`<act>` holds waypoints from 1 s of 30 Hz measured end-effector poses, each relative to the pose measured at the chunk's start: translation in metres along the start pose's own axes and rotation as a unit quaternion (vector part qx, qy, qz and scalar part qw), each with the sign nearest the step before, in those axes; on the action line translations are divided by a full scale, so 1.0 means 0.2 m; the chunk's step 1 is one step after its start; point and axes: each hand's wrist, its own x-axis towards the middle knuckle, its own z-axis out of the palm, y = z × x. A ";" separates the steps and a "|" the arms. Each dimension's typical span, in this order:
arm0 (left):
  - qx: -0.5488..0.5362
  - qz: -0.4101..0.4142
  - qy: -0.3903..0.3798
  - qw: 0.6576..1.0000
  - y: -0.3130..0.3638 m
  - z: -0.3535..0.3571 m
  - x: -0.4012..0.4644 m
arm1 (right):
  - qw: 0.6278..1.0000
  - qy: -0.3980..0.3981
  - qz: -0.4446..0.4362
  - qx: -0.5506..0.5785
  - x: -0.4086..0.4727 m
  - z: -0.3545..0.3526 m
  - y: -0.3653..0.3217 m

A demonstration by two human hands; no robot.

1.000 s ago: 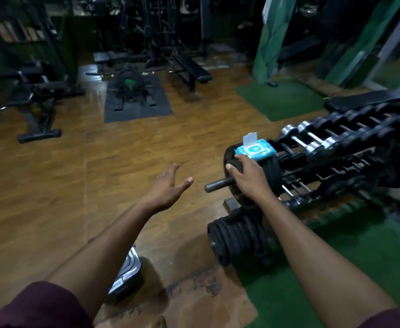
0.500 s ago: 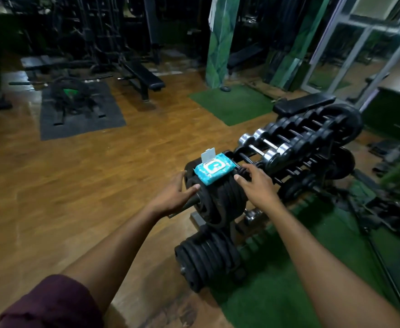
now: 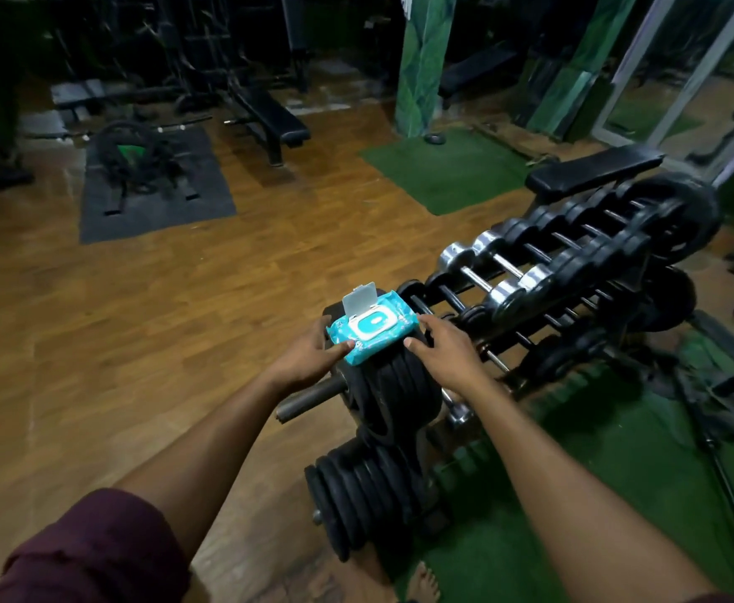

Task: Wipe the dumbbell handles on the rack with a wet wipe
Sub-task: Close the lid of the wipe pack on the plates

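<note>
A blue wet-wipe pack with its white flip lid standing open lies on top of a stack of black weight plates. My left hand touches the pack's near left corner with thumb and fingers. At the pack's right edge, my right hand rests on the plates with fingers spread, fingertips against the pack. Behind and to the right, the dumbbell rack holds rows of black and chrome dumbbells with bare metal handles.
A second stack of plates sits lower on the same stand, with a bare foot beside it. A black bench pad is behind the rack. Wooden floor lies to the left, green turf to the right.
My left hand has come in from the open floor to the pack's left corner. My right hand left the plate bar and moved up beside the pack. The view turned toward the rack.
</note>
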 end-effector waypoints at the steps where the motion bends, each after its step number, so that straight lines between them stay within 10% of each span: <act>1: -0.012 -0.014 0.006 1.000 0.02 0.03 0.05 | 1.000 -0.012 -0.014 -0.008 0.05 0.00 0.02; 14: -0.026 -0.112 0.093 0.989 0.13 0.22 0.44 | 0.976 -0.176 -0.107 -0.072 0.57 0.08 0.19; 30: -0.039 -0.047 0.064 0.996 0.02 0.20 0.68 | 0.978 -0.186 -0.060 -0.079 0.75 0.23 0.26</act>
